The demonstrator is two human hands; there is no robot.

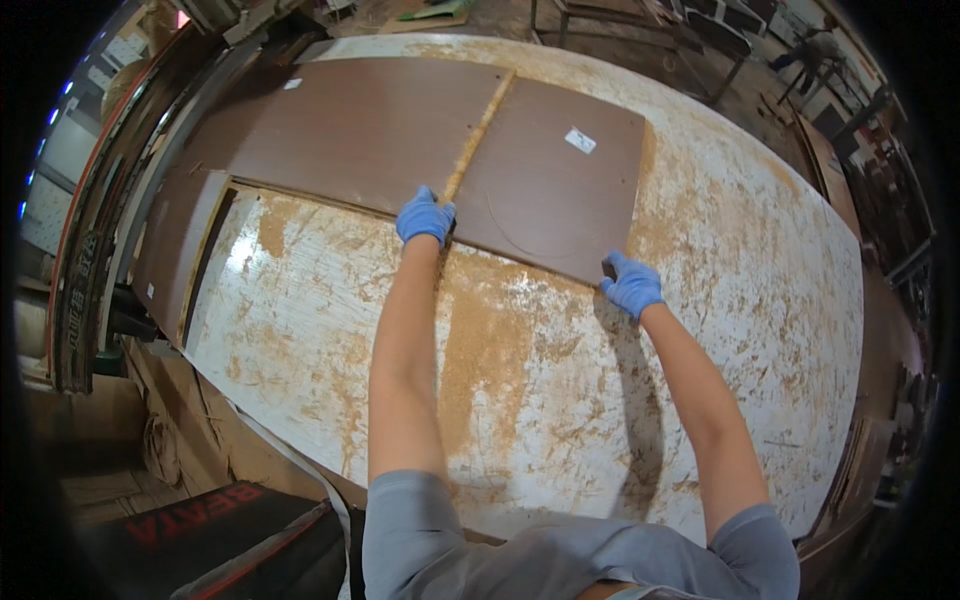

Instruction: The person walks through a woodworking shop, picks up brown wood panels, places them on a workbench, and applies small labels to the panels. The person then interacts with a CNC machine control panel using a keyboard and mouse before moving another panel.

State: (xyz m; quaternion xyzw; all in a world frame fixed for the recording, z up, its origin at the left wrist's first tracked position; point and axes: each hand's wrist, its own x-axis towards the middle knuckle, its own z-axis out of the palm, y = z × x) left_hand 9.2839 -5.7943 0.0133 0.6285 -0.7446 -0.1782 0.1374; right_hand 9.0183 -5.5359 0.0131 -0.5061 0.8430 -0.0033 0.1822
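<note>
Taking the middle of the view as the clock centre, a black cover (225,545) is lying at half past seven, cut off by the dark rim. Nearer the middle, the worktop (590,400) is showing worn white and sawdust. At three o'clock, the gloved right hand (633,285) is gripping the near right corner of the square brown panel (555,170), which is lying at one o'clock. At eleven o'clock, the gloved left hand (425,216) is touching near the seam beside this panel's other near corner; I cannot tell if its grip is holding this panel or the long brown panel (360,120).

The square panel could be slipping or turning if the two hands are pulling unevenly, and grit underneath could be scratching its face. If the seam is closing, the left fingers could be getting pinched.

The panels' undersides and the fingertips below the edge are hiding from view. Farther, at two o'clock, another person (820,48) is appearing too small to make out.
</note>
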